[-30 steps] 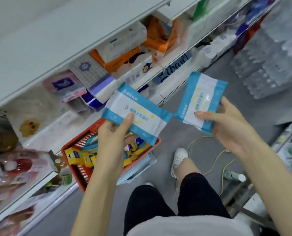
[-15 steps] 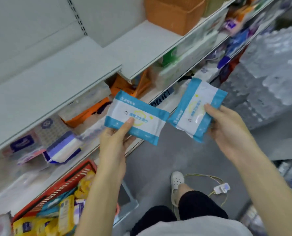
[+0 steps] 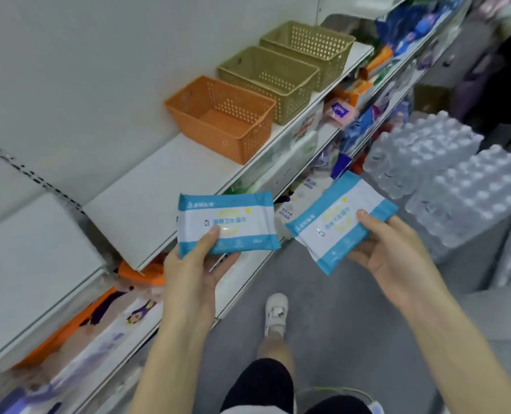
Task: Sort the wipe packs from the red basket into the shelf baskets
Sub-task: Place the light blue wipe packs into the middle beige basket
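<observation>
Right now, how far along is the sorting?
Done: nothing visible yet; the orange basket looks empty, and no packs show in the nearer olive basket or the farther olive basket. In hand: the left hand holds one blue-and-white wipe pack, the right hand a second pack. Left: placing both; the red basket is out of view, so the remainder is unknown.

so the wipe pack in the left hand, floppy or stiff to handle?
Likely semi-stiff: the wipe pack juts out flat though the left hand holds only its lower edge. Probably light: a thumb-and-fingers pinch carries it. Its glossy film may be slippery.
</observation>
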Available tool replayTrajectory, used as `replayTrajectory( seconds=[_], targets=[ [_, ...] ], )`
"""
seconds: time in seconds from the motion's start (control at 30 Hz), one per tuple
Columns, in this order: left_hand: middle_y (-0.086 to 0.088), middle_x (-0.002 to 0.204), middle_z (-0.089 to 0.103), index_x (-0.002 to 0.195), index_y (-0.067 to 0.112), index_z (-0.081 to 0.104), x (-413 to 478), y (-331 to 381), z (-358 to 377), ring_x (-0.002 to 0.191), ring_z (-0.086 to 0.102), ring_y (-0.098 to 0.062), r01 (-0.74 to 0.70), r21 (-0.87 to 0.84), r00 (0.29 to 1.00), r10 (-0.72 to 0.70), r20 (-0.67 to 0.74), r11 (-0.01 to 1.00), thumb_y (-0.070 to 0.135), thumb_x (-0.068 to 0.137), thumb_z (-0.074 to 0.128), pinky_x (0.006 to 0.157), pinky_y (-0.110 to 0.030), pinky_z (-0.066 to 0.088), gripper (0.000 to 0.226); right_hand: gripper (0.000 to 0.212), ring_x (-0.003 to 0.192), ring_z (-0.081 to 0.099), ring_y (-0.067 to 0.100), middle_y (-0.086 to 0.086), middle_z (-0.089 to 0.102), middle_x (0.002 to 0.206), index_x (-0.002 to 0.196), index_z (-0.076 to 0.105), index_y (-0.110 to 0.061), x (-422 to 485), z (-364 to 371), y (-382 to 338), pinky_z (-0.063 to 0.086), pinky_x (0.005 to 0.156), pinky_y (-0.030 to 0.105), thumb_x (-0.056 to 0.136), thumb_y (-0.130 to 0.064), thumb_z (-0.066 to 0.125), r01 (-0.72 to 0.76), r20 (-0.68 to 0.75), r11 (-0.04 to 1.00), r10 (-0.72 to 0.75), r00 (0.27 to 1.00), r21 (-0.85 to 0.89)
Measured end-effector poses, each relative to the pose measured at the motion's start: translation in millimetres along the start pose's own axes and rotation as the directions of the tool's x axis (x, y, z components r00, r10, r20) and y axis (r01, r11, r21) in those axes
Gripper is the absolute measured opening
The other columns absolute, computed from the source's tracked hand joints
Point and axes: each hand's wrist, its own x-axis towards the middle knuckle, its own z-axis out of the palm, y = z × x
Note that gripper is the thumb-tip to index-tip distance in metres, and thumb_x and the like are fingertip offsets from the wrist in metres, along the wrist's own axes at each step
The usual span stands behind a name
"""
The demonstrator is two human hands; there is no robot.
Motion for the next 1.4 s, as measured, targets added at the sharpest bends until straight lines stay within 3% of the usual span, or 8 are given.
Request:
replayTrajectory(
  seconds=[0.23, 0.5, 0.7, 0.83, 1.07, 1.2, 1.3, 1.4],
  targets=[
    [-0.007, 0.097, 0.075, 0.103, 0.008, 0.064, 129.0, 14.4, 115.9, 0.088, 0.072, -0.019, -0.052, 0.015, 0.995, 0.051, 0.091, 0.999, 0.008, 0.091, 0.057, 0.065, -0.027, 0.059, 0.014, 0.019, 0.077, 0.072, 0.011, 0.002, 0.074, 0.095, 0.105, 0.063, -0.012, 157.1, 13.4, -63.7, 0.056, 0.055, 0.022, 0.089, -0.003, 0.059, 0.061, -0.115, 0.998, -0.063, 0.991, -0.019],
    [-0.005, 0.108, 0.07, 0.125, 0.002, 0.055, 254.3, 48.2, 210.1, 0.092, 0.071, -0.015, -0.173, 0.035, 0.982, 0.175, -0.066, 0.984, 0.004, 0.095, 0.051, 0.074, -0.031, 0.06, 0.03, 0.015, 0.081, 0.071, 0.008, -0.008, 0.075, 0.088, 0.097, 0.063, -0.021, 308.2, 65.7, -134.7, 0.058, 0.063, 0.022, 0.09, -0.008, 0.06, 0.042, -0.062, 0.999, -0.041, 0.997, 0.008],
    [-0.009, 0.112, 0.069, 0.124, 0.004, 0.056, 312.9, 58.1, 247.6, 0.098, 0.069, -0.021, -0.178, 0.004, 0.947, 0.173, -0.27, 0.984, 0.004, 0.093, 0.054, 0.07, -0.03, 0.06, 0.031, 0.016, 0.086, 0.067, 0.013, 0.0, 0.069, 0.097, 0.097, 0.061, -0.02, 429.2, 122.9, -158.5, 0.058, 0.065, 0.022, 0.092, -0.005, 0.057, -0.112, 0.081, 0.993, 0.109, 0.991, 0.03],
    [-0.009, 0.111, 0.07, 0.122, 0.006, 0.058, 335.6, 53.8, 259.1, 0.101, 0.068, -0.025, -0.194, -0.018, 0.877, 0.165, -0.452, 0.981, 0.007, 0.093, 0.056, 0.075, -0.036, 0.06, 0.029, 0.022, 0.091, 0.067, 0.015, 0.004, 0.068, 0.104, 0.111, 0.059, -0.012, 499.9, 171.2, -145.7, 0.058, 0.069, 0.025, 0.091, -0.002, 0.057, -0.244, 0.227, 0.967, 0.253, 0.94, -0.066],
    [-0.001, 0.1, 0.074, 0.11, 0.013, 0.063, 363.6, 34.2, 281.3, 0.096, 0.07, -0.019, -0.194, -0.138, 0.814, 0.081, -0.576, 0.971, 0.005, 0.092, 0.055, 0.074, -0.036, 0.059, 0.022, 0.042, 0.095, 0.063, 0.023, 0.016, 0.056, 0.131, 0.133, 0.048, -0.003, 603.9, 244.1, -76.5, 0.048, 0.084, 0.035, 0.092, 0.001, 0.055, -0.577, 0.111, 0.793, 0.603, 0.79, -0.197],
    [-0.001, 0.101, 0.075, 0.112, 0.01, 0.062, 376.0, 34.1, 279.6, 0.096, 0.07, -0.018, -0.219, -0.134, 0.776, 0.09, -0.624, 0.966, 0.005, 0.091, 0.055, 0.072, -0.034, 0.06, 0.023, 0.043, 0.118, 0.055, 0.025, 0.013, 0.053, 0.135, 0.132, 0.049, -0.007, 648.2, 276.0, -39.1, 0.048, 0.075, 0.028, 0.09, -0.003, 0.059, -0.563, 0.032, 0.772, 0.597, 0.802, -0.295],
    [-0.002, 0.106, 0.073, 0.118, 0.01, 0.06, 380.5, 38.6, 275.9, 0.098, 0.07, -0.018, -0.216, -0.126, 0.767, 0.088, -0.636, 0.968, 0.007, 0.091, 0.056, 0.071, -0.031, 0.059, 0.028, 0.04, 0.106, 0.06, 0.023, 0.012, 0.057, 0.13, 0.127, 0.054, -0.008, 664.4, 286.7, -21.5, 0.048, 0.053, 0.026, 0.088, -0.007, 0.063, -0.536, -0.012, 0.78, 0.563, 0.827, -0.323],
    [0.0, 0.103, 0.074, 0.111, 0.015, 0.061, 384.4, 43.7, 272.5, 0.097, 0.07, -0.016, -0.22, -0.125, 0.76, 0.09, -0.644, 0.967, 0.008, 0.091, 0.055, 0.072, -0.031, 0.06, 0.021, 0.042, 0.095, 0.063, 0.022, 0.012, 0.059, 0.128, 0.126, 0.054, -0.006, 658.4, 288.3, -25.8, 0.054, 0.066, 0.028, 0.085, -0.004, 0.067, -0.528, -0.003, 0.799, 0.551, 0.835, -0.288]
  ],
)
